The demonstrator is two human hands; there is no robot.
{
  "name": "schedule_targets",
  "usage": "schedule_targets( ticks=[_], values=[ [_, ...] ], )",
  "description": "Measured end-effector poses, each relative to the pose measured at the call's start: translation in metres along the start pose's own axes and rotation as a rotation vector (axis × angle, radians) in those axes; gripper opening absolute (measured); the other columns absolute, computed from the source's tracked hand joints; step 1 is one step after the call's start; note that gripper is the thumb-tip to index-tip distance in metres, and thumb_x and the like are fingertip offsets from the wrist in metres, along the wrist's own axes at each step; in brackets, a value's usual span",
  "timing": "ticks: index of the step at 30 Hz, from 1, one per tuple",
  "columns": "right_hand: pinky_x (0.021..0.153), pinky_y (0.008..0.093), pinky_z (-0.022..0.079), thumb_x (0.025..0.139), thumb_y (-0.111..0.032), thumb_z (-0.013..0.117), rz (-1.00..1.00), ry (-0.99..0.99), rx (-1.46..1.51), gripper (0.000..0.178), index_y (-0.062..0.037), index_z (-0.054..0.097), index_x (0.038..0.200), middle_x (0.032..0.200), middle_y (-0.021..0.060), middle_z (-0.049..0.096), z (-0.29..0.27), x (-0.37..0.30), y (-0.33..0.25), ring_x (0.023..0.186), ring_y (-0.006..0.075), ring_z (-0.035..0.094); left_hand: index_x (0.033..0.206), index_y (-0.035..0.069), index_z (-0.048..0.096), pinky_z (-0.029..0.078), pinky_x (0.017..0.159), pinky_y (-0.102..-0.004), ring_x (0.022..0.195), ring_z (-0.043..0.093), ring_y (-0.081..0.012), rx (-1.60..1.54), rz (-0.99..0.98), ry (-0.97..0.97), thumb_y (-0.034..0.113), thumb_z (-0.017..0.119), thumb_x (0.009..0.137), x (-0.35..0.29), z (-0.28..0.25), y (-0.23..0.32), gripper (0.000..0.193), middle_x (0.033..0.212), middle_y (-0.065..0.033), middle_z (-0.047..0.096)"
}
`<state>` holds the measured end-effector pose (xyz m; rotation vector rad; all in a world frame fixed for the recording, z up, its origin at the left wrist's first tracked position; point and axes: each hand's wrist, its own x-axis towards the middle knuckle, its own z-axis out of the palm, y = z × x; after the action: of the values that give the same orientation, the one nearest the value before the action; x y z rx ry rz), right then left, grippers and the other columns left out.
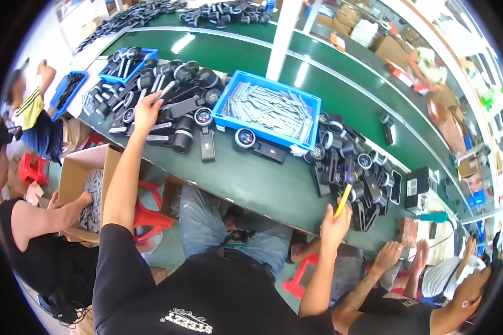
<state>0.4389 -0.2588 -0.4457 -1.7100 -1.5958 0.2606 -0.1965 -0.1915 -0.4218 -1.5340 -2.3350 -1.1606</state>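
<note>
My left hand reaches into a pile of black devices with round heads and flat handles at the left of the bench. Its fingertips are pinched on a slim grey piece, whose other end lies among the devices. My right hand grips a thin yellow stick-like tool, tilted upward near a second pile of black devices. Between the hands, a blue tray holds many flat grey strips. In front of it lies one single device; another lies left of it.
A green conveyor runs behind the bench. Farther left is a smaller blue bin of devices. A co-worker's hand is inside a cardboard box at left. Another person's hands rest by the right bench edge. Red stools stand below.
</note>
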Motion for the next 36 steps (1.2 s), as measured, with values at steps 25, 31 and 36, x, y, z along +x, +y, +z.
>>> schedule_targets(
  ticks=[25,31,36],
  values=[
    [0.043,0.0252,0.042,0.092,-0.006,0.079,0.428,-0.382,0.470,0.036,0.0007,0.068,0.125,0.087,0.0044,0.066,-0.014,-0.005,-0.072,0.049,0.0077,0.053,0.133,0.008,0.068,0.047,0.110,-0.0456,0.127,0.062,-0.0359,-0.275,0.562,0.040,0.006,0.077,0.089,-0.109,0.026,0.160,0.045,0.135,-0.0152,0.067],
    [0.049,0.0255,0.045,0.092,-0.006,0.077,0.247,-0.645,0.520,0.043,-0.0001,0.068,0.134,0.122,0.0061,0.063,0.030,-0.006,-0.064,0.056,0.0076,0.054,0.115,0.004,0.075,0.053,0.099,-0.0432,0.110,0.068,-0.0333,-0.343,0.600,-0.126,0.016,0.076,0.090,-0.073,0.081,0.226,0.028,0.113,-0.0130,0.074],
    [0.043,0.0226,0.042,0.098,-0.014,0.076,0.384,-0.579,0.702,0.047,0.0000,0.064,0.141,0.133,0.0069,0.062,0.031,-0.013,-0.042,0.051,0.0053,0.053,0.114,0.005,0.076,0.055,0.094,-0.0437,0.107,0.068,-0.0351,-0.337,0.654,-0.140,0.026,0.074,0.091,-0.029,0.159,0.277,0.031,0.108,-0.0153,0.074]
  ],
)
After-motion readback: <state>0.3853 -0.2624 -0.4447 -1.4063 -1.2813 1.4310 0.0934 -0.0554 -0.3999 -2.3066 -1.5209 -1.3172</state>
